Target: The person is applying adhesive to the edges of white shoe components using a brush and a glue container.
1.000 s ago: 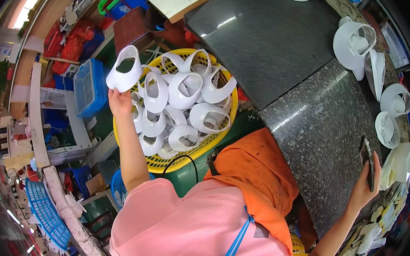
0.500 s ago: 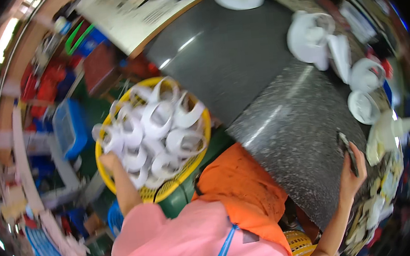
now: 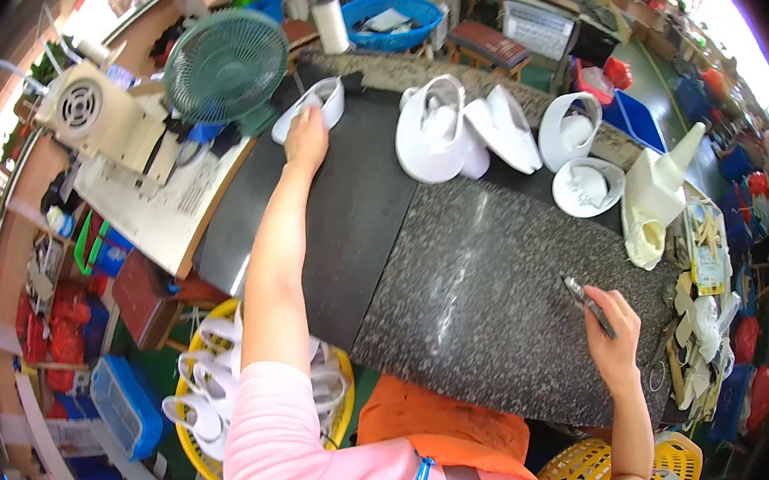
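Observation:
At the far left of the dark worktop, my left hand (image 3: 306, 138) reaches out with its fingers closed on a white shoe-like piece (image 3: 327, 99); part of the piece is hidden beneath the fingers. My right hand (image 3: 614, 334) is over the near right of the speckled slab (image 3: 464, 297), closed around a slim dark hand tool (image 3: 589, 304) with a silvery tip, whose exact kind I cannot make out. Along the back edge stand several similar white pieces, among them a looped one (image 3: 435, 138). More white pieces (image 3: 200, 415) fill a yellow basket (image 3: 350, 393) at my left.
A green fan (image 3: 227, 68) and a beige machine (image 3: 103, 110) are at the back left. On the right are a white spouted bottle (image 3: 652, 186) and scraps (image 3: 691, 349). Another yellow basket (image 3: 578, 469) sits by my right arm; a blue basket (image 3: 416, 33) is at the back.
My left hand has left the yellow basket and moved across the worktop to the white piece at its far left. My right hand still holds the tool. The view has turned and risen.

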`<act>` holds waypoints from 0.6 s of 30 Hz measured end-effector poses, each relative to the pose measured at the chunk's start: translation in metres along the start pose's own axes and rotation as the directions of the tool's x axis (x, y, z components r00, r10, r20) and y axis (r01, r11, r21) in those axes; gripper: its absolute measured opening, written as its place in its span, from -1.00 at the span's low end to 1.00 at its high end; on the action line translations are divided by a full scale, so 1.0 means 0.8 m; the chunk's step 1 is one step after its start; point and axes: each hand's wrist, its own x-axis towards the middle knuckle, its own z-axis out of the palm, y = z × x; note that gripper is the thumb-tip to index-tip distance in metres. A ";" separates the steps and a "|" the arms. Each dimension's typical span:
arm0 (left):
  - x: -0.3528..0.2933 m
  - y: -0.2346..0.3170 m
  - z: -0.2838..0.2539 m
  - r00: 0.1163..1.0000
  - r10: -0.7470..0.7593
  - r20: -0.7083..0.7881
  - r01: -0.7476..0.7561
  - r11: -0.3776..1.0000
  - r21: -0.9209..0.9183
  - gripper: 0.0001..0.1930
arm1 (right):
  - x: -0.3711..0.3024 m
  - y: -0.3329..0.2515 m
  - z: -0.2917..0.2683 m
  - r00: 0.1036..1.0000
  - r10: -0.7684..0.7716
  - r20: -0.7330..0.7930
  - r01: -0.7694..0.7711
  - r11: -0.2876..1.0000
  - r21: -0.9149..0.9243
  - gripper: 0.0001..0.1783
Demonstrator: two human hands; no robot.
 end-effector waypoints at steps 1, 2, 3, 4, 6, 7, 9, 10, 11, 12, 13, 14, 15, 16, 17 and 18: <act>0.012 -0.002 0.008 0.994 -0.048 0.097 0.041 0.997 0.069 -0.76 | -0.003 0.005 -0.005 1.000 0.016 -0.015 -0.016 1.000 0.004 -0.64; 0.019 -0.002 0.011 0.981 -0.078 0.177 0.056 0.991 0.124 -0.72 | -0.005 0.012 -0.009 0.999 0.015 -0.034 -0.016 1.000 -0.018 -0.64; 0.026 0.000 0.006 0.983 -0.047 0.179 0.015 0.984 0.175 -0.69 | -0.007 0.017 -0.012 0.999 0.040 -0.017 -0.040 0.999 -0.018 -0.64; 0.022 0.011 -0.001 0.995 -0.050 0.089 0.034 0.984 0.175 -0.70 | -0.009 0.022 -0.015 0.996 0.084 -0.016 -0.085 0.996 -0.025 -0.64; 0.017 0.035 -0.042 0.998 0.067 0.011 -0.067 0.996 0.062 -0.71 | -0.008 0.031 -0.015 0.992 0.118 -0.042 -0.118 0.993 0.005 -0.64; 0.000 0.061 -0.064 0.997 -0.017 -0.077 0.014 0.999 -0.040 -0.69 | -0.005 0.034 -0.012 0.972 0.231 -0.040 -0.222 0.963 0.154 -0.66; -0.035 0.111 -0.122 0.984 -0.180 0.008 0.168 0.898 -0.407 -0.70 | 0.009 0.035 -0.004 0.966 0.258 0.007 -0.246 0.911 0.332 -0.70; -0.058 0.135 -0.152 0.982 -0.175 0.078 0.179 0.689 -0.702 -0.70 | 0.020 0.034 -0.001 0.979 0.204 0.020 -0.199 0.917 0.347 -0.72; -0.081 0.161 -0.176 0.941 -0.235 0.245 0.329 0.451 -0.830 -0.71 | 0.030 0.030 0.006 0.992 0.120 0.033 -0.123 0.924 0.362 -0.72; -0.101 0.183 -0.197 0.904 -0.182 0.386 0.413 0.141 -0.900 -0.71 | 0.042 0.024 0.014 0.998 0.056 -0.008 -0.049 0.928 0.369 -0.73; -0.113 0.197 -0.215 0.869 -0.112 0.483 0.487 0.014 -0.873 -0.73 | 0.052 0.012 0.023 0.998 0.027 0.051 -0.046 0.903 0.427 -0.73; -0.120 0.209 -0.227 0.842 0.011 0.539 0.536 -0.118 -0.836 -0.74 | 0.063 0.000 0.031 0.997 -0.004 0.071 -0.030 0.884 0.466 -0.74; -0.128 0.228 -0.229 0.881 0.127 0.456 0.472 -0.326 -0.819 -0.72 | 0.070 -0.012 0.031 0.941 0.089 0.325 -0.281 0.741 0.611 -0.76; -0.129 0.239 -0.228 0.863 0.151 0.482 0.497 -0.424 -0.757 -0.68 | 0.075 -0.025 0.029 0.804 0.134 0.580 -0.544 0.560 0.625 -0.78; -0.125 0.251 -0.221 0.855 0.121 0.505 0.487 -0.522 -0.700 -0.66 | 0.081 -0.037 0.028 0.799 0.087 0.595 -0.482 0.684 0.547 -0.77; -0.119 0.260 -0.213 0.831 0.124 0.543 0.505 -0.578 -0.641 -0.64 | 0.085 -0.049 0.024 0.753 0.120 0.647 -0.548 0.659 0.515 -0.77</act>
